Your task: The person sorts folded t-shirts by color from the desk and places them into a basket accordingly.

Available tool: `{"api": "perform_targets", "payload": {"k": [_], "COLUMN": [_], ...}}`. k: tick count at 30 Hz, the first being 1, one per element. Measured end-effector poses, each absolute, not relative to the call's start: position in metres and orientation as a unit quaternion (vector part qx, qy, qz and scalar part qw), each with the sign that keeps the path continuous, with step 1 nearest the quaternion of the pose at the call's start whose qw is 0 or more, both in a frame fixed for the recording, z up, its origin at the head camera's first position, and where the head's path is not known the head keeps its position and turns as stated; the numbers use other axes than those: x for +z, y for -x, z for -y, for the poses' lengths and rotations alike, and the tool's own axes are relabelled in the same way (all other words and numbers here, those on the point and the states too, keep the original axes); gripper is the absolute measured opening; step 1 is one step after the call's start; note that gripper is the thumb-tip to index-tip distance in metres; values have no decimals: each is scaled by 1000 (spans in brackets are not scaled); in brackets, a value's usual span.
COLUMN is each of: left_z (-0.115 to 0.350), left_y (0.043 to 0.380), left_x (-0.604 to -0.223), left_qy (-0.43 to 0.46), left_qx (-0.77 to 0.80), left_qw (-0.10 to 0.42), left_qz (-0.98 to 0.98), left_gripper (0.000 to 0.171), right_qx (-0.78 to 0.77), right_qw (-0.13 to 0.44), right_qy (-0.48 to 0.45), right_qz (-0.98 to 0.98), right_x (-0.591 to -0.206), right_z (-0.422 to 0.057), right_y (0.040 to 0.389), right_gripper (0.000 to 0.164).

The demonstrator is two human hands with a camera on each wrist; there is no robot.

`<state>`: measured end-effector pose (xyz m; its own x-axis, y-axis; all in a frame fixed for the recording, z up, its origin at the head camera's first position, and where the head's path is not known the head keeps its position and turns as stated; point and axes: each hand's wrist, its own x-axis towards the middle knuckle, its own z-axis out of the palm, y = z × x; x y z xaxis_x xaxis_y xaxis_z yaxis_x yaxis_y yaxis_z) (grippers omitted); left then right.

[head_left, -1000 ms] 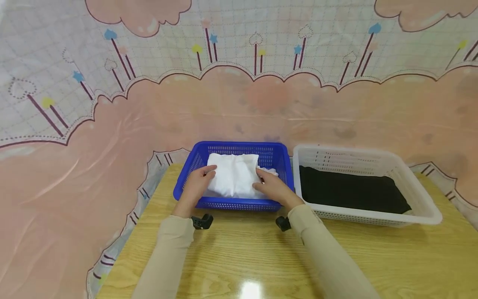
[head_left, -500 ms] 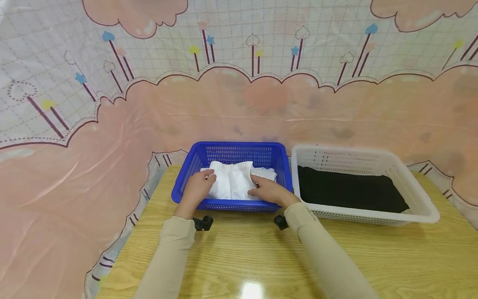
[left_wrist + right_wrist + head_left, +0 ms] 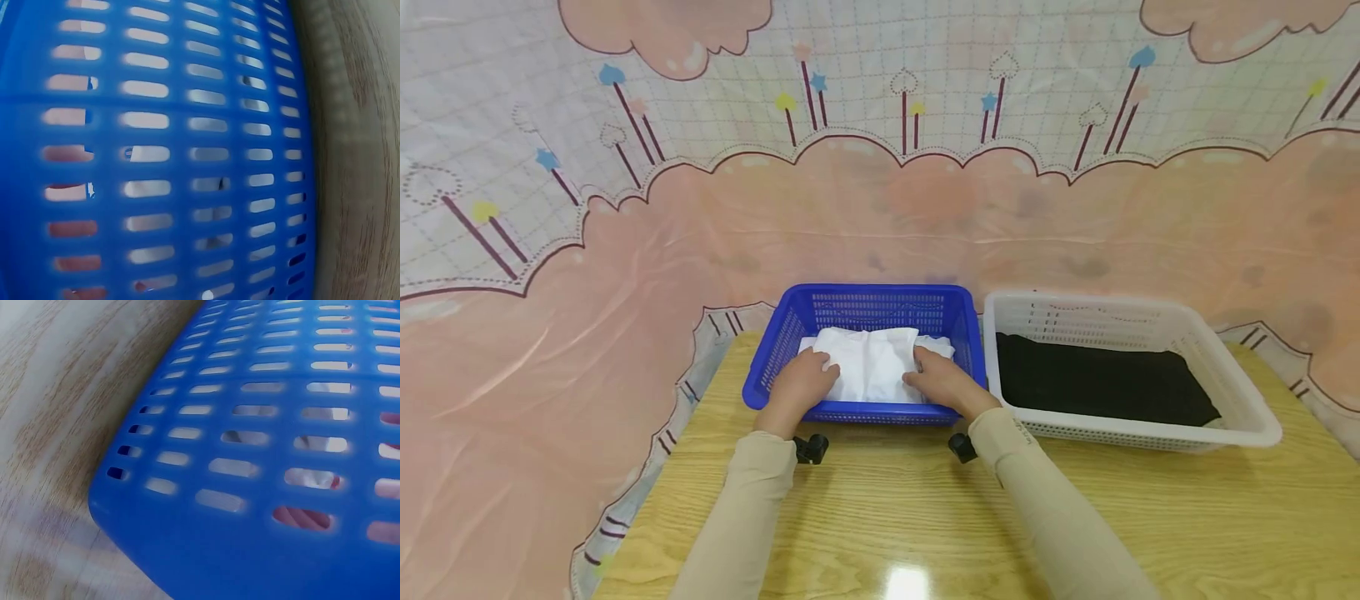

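Note:
A folded white cloth (image 3: 867,365) lies low inside the blue plastic basket (image 3: 880,288), over more white fabric (image 3: 937,345) that shows at its right. My left hand (image 3: 800,387) grips the cloth's left edge, with its fingertips partly hidden. On the opposite side, my right hand (image 3: 946,380) pinches the right edge between thumb and fingers. Both wrists cross the basket's front rim. In the left wrist view the slotted basket wall (image 3: 25,206) covers most of the frame. The right wrist view also meets the basket wall (image 3: 187,544), with fingers glimpsed through slots.
Right of the blue basket stands a white plastic basket (image 3: 1240,392) holding black fabric (image 3: 1105,383). Both baskets rest on a wooden table (image 3: 880,500). A patterned curtain (image 3: 850,217) hangs behind and along the left side.
Both hands have lowered the white cloth deeper into the blue basket. It now lies flatter, and my left hand has shifted slightly inward and down.

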<state>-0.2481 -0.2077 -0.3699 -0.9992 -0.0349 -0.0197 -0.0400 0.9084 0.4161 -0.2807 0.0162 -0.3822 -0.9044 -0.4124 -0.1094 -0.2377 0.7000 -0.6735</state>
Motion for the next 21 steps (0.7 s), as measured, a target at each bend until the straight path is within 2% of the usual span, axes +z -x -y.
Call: {"api": "perform_targets", "payload": {"k": [10,15,21], "left_z": [203,204,206], "left_y": [254,254,250], "left_x": [-371,-370,-365], "left_qy": [-10,-12,-24], "left_qx": [165,177,175], "left_qw": [5,8,-1], "left_qz": [-986,-984,-984], "left_gripper": [42,45,45], "right_qx": [-371,-396,-385], "right_qw": [19,-34,-44], "right_qy": [114,141,189], "right_qz": [-921,-906,-902], "right_x": [-379,-377,-362], "right_z": [-19,-22,-37], "right_y": [280,276,257], "right_gripper": [60,56,54]}}
